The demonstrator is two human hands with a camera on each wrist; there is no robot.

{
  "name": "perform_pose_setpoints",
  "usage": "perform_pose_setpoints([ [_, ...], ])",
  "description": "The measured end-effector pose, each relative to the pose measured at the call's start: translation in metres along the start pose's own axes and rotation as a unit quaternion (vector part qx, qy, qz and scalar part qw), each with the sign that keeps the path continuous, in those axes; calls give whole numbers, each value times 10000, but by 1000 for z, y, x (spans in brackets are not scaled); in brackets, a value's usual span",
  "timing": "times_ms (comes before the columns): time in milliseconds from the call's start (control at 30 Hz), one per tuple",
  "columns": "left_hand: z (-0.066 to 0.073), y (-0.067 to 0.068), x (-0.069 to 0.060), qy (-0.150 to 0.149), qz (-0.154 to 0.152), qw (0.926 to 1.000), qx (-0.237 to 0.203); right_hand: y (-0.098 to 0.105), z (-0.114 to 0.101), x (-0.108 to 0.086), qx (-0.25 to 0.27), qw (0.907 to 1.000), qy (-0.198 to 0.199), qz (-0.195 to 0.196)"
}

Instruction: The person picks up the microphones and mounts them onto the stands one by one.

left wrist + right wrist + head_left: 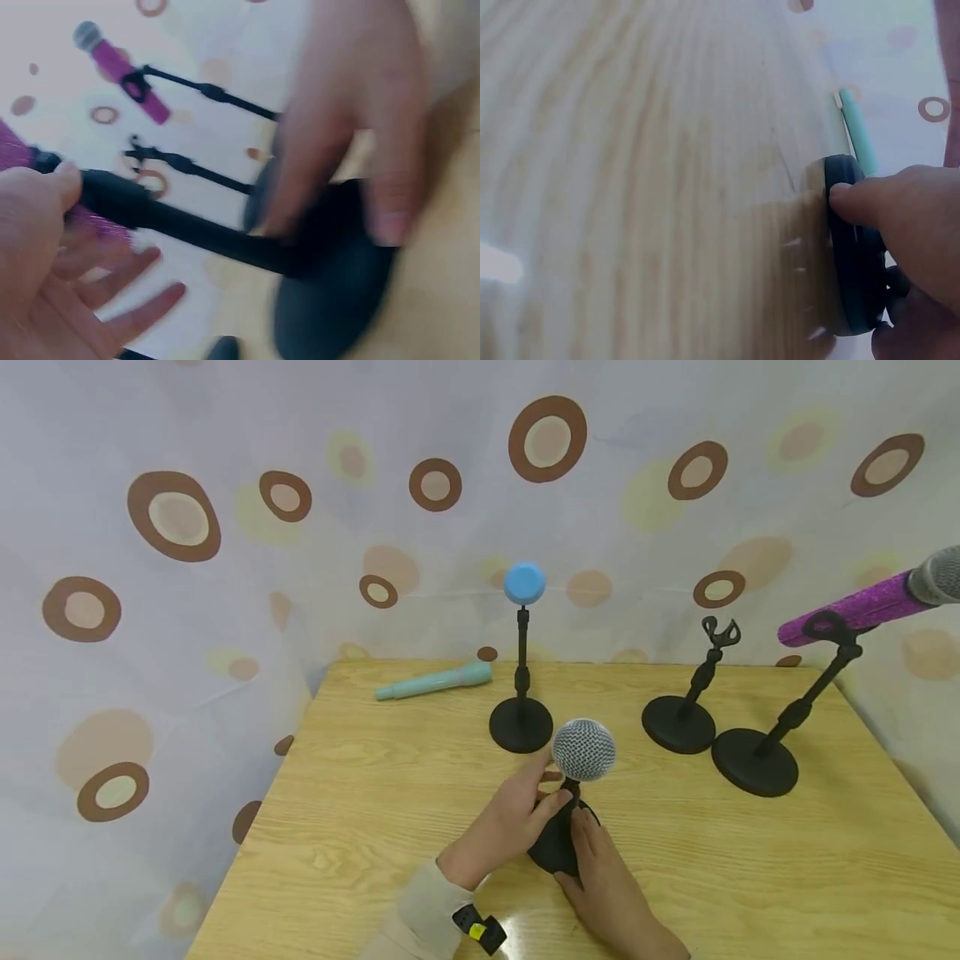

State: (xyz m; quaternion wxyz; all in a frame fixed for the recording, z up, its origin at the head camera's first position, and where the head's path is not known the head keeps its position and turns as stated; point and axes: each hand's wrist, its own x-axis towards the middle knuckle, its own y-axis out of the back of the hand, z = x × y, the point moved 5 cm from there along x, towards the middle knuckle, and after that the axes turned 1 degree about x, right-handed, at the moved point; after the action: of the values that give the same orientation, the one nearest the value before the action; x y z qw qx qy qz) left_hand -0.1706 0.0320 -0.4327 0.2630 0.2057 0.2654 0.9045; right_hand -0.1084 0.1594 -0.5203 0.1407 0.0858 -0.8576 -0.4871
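Observation:
A microphone (583,750) with a silver mesh head points up toward the head camera, on a black desk microphone stand (210,229). In the left wrist view its body shows purple. My left hand (506,814) holds the upper part of this stand between thumb and forefinger, its other fingers spread loosely. Lower down, my right hand (607,885) grips the round base (849,262), thumb on its rim. The base looks tilted and off the tabletop in the right wrist view. The left wrist view is blurred.
Behind stands a stand with a blue-ended microphone (524,583); a mint-green microphone-shaped stick (435,682) lies beside it. To the right are a bare-clipped stand (679,723) and one holding a purple microphone (862,608). A patterned curtain (300,568) backs the wooden table (337,827).

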Motion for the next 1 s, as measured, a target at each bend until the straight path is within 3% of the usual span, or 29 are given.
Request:
perform_pose_setpoints([
  [100,-3,-11,-6,74,-103,9998,-144,2,0,0,-35,10000,1,28],
  [200,-2,-16,-4,64,72,9990,-442,3,0,-1,-57,10000,1,70],
  [333,2,-17,4,52,336,9973,-657,2,1,-2,56,10000,0,59],
  [567,0,-22,9,91,247,9972,-700,2,0,-3,72,9998,56,150],
  [833,-4,-22,10,130,410,9942,-982,-2,1,-2,160,9999,8,64],
  [1000,-2,-22,11,127,403,9942,-986,8,1,1,609,9980,-133,-55],
])
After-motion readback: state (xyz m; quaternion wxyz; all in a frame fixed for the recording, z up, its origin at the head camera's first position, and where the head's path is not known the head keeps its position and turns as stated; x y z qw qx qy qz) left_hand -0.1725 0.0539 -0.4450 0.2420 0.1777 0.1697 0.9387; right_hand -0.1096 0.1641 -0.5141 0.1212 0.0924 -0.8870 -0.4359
